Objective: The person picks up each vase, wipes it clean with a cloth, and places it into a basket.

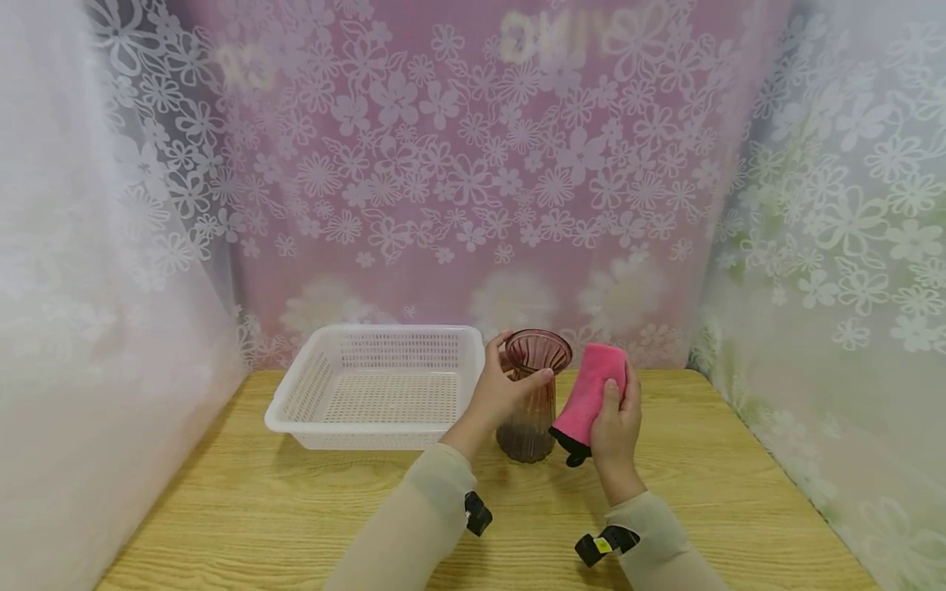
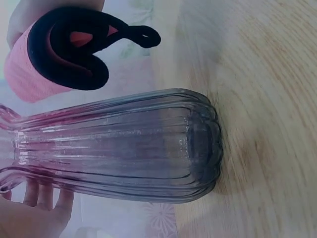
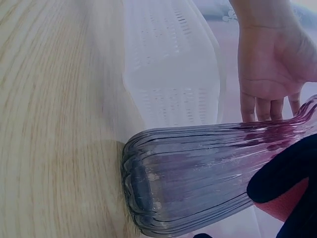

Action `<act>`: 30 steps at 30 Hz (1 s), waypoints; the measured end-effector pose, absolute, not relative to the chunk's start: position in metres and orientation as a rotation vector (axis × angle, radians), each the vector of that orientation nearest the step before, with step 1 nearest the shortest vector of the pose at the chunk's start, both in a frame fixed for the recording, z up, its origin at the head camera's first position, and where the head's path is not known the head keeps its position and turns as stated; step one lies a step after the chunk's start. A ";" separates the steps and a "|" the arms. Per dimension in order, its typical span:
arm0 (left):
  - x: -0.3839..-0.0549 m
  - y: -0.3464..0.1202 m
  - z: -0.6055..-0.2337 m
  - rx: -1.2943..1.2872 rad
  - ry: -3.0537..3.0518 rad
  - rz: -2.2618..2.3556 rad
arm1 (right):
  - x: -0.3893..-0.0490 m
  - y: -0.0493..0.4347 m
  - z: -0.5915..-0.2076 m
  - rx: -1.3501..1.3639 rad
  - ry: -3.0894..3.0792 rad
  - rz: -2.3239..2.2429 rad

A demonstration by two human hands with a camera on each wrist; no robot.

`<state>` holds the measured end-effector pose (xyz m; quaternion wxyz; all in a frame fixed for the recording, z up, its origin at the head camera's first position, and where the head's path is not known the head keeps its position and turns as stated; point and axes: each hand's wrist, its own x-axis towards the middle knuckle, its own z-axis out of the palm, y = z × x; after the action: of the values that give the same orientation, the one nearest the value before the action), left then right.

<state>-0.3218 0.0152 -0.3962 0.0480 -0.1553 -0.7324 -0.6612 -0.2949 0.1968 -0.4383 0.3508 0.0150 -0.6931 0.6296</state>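
A ribbed glass vase point(image 1: 526, 419), pink at its flared mouth and greyish at its thick base, stands upright on the wooden table. My left hand point(image 1: 502, 390) grips it just below the rim, thumb in front and fingers behind. In the right wrist view those left fingers point(image 3: 262, 106) lie against the vase's side. To the right of the vase, my right hand point(image 1: 617, 419) holds a folded pink cloth point(image 1: 591, 386) with black edging and a small black loop. The left wrist view shows the cloth's rolled black end point(image 2: 69, 49) beside the vase, apart from it.
A white perforated plastic basket point(image 1: 299, 402) sits on the table left of the vase, close to my left hand. Flower-patterned translucent curtains point(image 1: 473, 164) hang behind the table point(image 1: 355, 509) and along both sides. A black wrist camera point(image 1: 477, 514) is strapped to each sleeve.
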 end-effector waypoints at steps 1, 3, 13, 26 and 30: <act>-0.323 0.014 -0.396 -0.480 -2.237 -2.019 | -0.295 0.197 -0.438 0.040 -1.797 1.624; -0.325 0.013 -0.397 -0.484 -2.252 -2.028 | -0.294 0.196 -0.438 0.044 -1.801 1.613; -0.332 0.005 -0.396 -0.560 -2.308 -2.075 | -0.293 0.197 -0.438 0.029 -1.846 1.554; -0.333 0.002 -0.394 -0.601 -2.308 -2.129 | -0.296 0.179 -0.429 0.123 -1.834 1.427; -0.332 0.001 -0.395 -0.586 -2.306 -2.106 | -0.300 0.171 -0.430 0.168 -1.826 1.411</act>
<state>-0.3315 0.0014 -0.3951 -0.0177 -0.1843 -0.7256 -0.6627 -0.3002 0.1714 -0.4304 0.4023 0.0667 -0.7225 0.5582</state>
